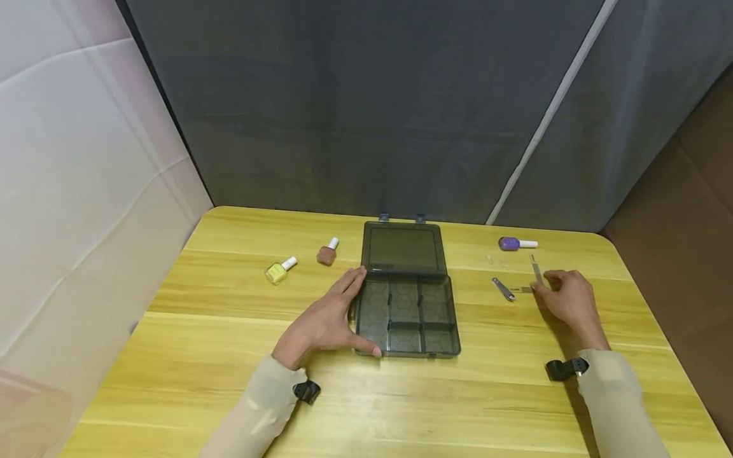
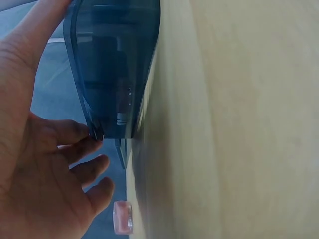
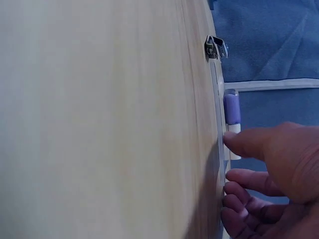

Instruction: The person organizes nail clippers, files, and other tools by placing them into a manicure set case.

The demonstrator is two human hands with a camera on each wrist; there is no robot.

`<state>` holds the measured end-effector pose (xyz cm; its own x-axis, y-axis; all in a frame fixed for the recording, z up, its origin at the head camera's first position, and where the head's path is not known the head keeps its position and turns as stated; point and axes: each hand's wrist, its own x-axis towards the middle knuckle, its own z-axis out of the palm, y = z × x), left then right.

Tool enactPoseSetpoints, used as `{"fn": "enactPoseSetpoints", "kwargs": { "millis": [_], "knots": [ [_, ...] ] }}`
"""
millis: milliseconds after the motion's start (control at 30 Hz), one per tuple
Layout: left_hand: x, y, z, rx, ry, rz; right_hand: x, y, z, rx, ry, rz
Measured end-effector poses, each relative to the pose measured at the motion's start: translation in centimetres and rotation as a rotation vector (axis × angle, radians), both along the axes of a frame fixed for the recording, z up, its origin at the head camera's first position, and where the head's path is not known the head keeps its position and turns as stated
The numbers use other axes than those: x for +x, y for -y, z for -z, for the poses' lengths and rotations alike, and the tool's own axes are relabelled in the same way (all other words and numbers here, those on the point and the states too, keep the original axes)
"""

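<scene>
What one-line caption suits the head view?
Left hand steadies an open compartment box; right hand touches a nail file.

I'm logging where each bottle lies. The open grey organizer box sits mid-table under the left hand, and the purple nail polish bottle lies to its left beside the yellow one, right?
Not quite. The head view shows the purple nail polish bottle lying right of the open organizer box, near the right hand. Beside the yellow bottle lies the brown bottle. The left hand does rest against the box.
</scene>
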<state>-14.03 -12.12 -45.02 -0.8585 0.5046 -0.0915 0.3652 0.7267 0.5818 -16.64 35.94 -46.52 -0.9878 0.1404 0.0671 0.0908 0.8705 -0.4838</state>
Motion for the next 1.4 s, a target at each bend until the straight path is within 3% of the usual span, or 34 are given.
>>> {"fn": "enactPoseSetpoints", "kwargs": {
  "millis": [433,833,1233,1400],
  "knots": [
    [-0.01,-0.03,-0.03,0.002,0.002,-0.004,-0.88,0.49,-0.22,-0.007,0.03,0.195],
    [0.02,-0.12,0.17,-0.015,0.008,-0.004,-0.75,0.45,-0.3,-0.017,0.076,0.207],
    [0.15,0.0,0.13,-0.006,0.017,-0.009,-0.68,0.66,-0.47,-0.041,0.058,0.207],
    [0.24,0.02,0.02,0.003,0.018,-0.012,-0.58,0.91,-0.79,-0.045,0.012,0.194]
  ]
}}
